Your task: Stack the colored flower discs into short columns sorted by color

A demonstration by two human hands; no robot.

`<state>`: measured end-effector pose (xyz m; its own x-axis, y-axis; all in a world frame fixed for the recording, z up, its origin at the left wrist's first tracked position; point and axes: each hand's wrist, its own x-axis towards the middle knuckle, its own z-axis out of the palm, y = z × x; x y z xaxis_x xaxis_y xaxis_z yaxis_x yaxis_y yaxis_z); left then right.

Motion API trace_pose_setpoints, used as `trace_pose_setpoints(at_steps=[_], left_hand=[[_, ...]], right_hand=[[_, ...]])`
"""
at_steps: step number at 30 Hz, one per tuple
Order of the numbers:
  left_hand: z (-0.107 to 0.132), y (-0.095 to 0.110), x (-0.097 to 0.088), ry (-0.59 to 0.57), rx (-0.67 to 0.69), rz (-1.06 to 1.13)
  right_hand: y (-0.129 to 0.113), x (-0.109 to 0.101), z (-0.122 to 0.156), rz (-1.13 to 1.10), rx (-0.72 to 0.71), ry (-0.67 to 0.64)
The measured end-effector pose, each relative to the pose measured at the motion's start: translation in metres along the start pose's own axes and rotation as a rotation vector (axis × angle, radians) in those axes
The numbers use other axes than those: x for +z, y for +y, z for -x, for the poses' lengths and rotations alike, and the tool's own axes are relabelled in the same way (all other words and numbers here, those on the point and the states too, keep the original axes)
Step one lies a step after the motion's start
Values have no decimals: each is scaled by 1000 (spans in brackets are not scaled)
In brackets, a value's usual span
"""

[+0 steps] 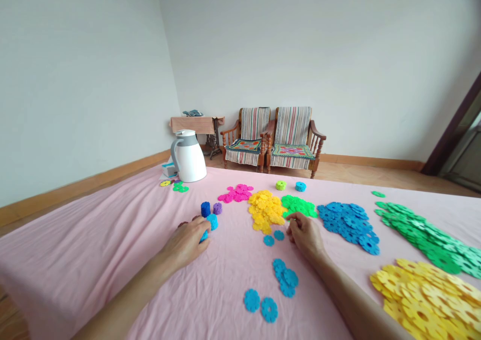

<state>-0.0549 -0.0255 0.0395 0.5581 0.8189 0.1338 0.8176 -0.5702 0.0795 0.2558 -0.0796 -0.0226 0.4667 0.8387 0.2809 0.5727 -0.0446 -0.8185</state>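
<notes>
My left hand (190, 241) is closed with its fingers curled over light-blue notched plastic discs (204, 236), which show at its fingertips. Close by stand a light-blue stack (212, 222), a dark-blue stack (205, 209) and a purple stack (218, 208). Dark-red discs (183, 224) are partly covered by the hand. My right hand (306, 237) has its thumb and fingers bent together beside the small green pile (299, 207); whether anything is between them is hidden. Loose light-blue discs (278, 235) lie left of it, and more blue discs (286, 279) lie nearer me.
A pink cloth (158, 300) covers the table. Yellow (266, 210), pink (236, 194) and blue (349, 225) disc piles lie across it. Larger green (432, 240) and yellow (432, 300) piles are right. A white jug (190, 157) stands far left. Two chairs (293, 129) stand beyond.
</notes>
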Motion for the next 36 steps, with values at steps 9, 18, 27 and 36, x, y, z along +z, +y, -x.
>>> trace_pose_setpoints(at_steps=[9, 18, 27, 36], left_hand=[[14, 34, -10, 37, 141, 87], [-6, 84, 15, -113, 368, 323], [-8, 89, 31, -13, 394, 534], [-7, 83, 34, 69, 271, 758]], right_hand=[[-9, 2, 6, 246, -111, -53], [-19, -6, 18, 326, -247, -262], [-3, -4, 9, 42, -112, -271], [-48, 7, 35, -354, 13, -280]])
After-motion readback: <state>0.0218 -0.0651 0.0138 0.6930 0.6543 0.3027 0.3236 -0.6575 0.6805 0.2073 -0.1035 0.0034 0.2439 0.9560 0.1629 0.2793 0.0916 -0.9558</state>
